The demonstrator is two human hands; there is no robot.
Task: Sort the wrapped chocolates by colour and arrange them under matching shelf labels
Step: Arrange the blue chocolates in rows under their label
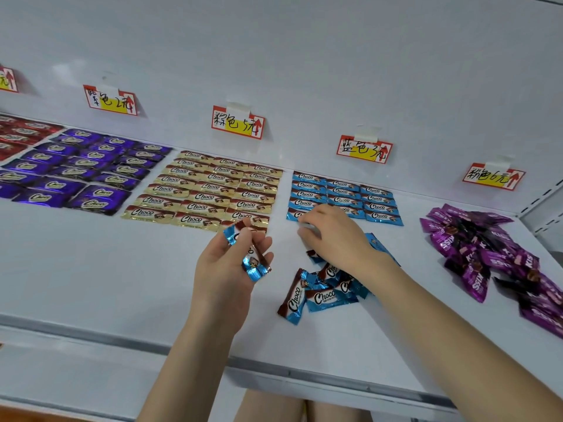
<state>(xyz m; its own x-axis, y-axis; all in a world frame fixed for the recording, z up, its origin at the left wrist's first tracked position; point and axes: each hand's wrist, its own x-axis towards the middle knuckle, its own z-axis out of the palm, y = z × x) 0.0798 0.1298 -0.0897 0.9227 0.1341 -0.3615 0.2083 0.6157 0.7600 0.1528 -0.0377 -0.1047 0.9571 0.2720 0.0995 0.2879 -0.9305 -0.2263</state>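
Note:
My left hand [227, 266] holds a blue-wrapped Choco chocolate [249, 254] above the shelf, fingers curled round it. My right hand [330, 236] lies palm down at the front left corner of the blue rows [344, 196], its fingertips on a blue chocolate there. A loose heap of blue chocolates [320, 292] lies under and in front of that wrist. The blue label [364, 149] hangs on the back wall above the rows. Whether the right fingers pinch a wrapper is hidden.
Gold rows [207, 190] lie under the brown label [237, 122], purple-blue rows [79, 169] under another label [110, 100], and red ones [18, 134] at the far left. A heap of magenta chocolates [493, 251] sits under the pink label [493, 176]. The shelf's front edge [122, 342] runs below.

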